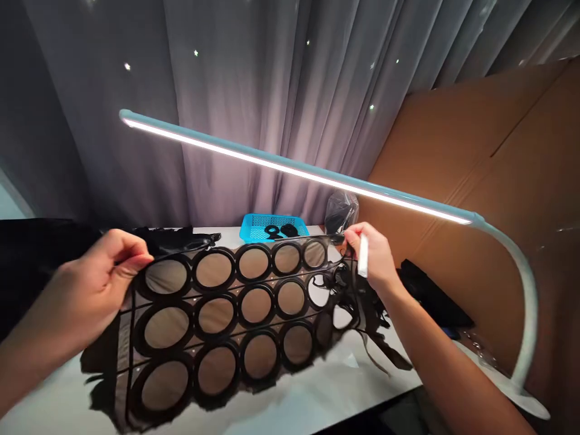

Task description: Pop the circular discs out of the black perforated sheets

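A dark sheet (194, 350) with rows of round rings, thin film across most of them, hangs raised over the white table. My left hand (111, 281) pinches its upper left corner between thumb and fingers. At its upper right corner, my right hand (371, 254) grips the edge, and a small white tool (363, 256) is held in the same hand. Ragged dark edges hang off the sheet's sides and bottom. Near its right end, some ring openings show the white table through them.
A lit lamp bar (290, 168) spans above the hands, its curved neck (528, 296) at the right. Behind the sheet are a blue basket (247, 229) with black rings and a clear plastic bag (341, 210). Black material (435, 293) lies at the right.
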Action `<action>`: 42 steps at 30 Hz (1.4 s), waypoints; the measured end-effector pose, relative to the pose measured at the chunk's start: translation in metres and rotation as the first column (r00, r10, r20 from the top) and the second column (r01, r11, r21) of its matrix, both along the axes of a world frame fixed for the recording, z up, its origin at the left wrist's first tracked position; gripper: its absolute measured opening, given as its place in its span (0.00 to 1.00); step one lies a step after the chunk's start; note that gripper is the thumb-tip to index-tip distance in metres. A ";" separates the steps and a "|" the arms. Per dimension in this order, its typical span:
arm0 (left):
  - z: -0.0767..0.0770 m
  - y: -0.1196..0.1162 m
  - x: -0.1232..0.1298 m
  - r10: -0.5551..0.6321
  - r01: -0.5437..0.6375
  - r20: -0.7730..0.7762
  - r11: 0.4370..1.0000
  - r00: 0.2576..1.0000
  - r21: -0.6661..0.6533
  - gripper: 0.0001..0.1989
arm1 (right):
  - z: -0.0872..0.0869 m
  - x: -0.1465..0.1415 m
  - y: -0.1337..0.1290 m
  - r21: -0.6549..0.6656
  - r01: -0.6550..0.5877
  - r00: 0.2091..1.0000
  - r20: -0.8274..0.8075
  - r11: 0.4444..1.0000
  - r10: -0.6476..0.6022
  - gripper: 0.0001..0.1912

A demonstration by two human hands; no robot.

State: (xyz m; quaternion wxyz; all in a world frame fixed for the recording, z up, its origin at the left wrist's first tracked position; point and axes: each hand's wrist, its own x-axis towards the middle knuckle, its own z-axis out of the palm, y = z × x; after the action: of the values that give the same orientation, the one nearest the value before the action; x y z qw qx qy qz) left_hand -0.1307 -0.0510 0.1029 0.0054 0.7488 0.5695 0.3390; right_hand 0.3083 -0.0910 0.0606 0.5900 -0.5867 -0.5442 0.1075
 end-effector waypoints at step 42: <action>-0.169 -0.008 0.159 -0.904 0.804 -0.191 0.427 0.382 -0.414 0.32 | -0.109 -0.037 -0.033 -0.547 -0.501 0.838 -0.113 0.671 0.534 0.10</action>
State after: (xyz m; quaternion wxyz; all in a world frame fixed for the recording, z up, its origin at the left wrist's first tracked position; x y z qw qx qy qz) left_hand 0.0286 -0.0586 -0.0661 0.1638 0.9772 0.1229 0.0555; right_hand 0.2712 -0.1235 -0.0487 0.3226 -0.5564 -0.6489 0.4067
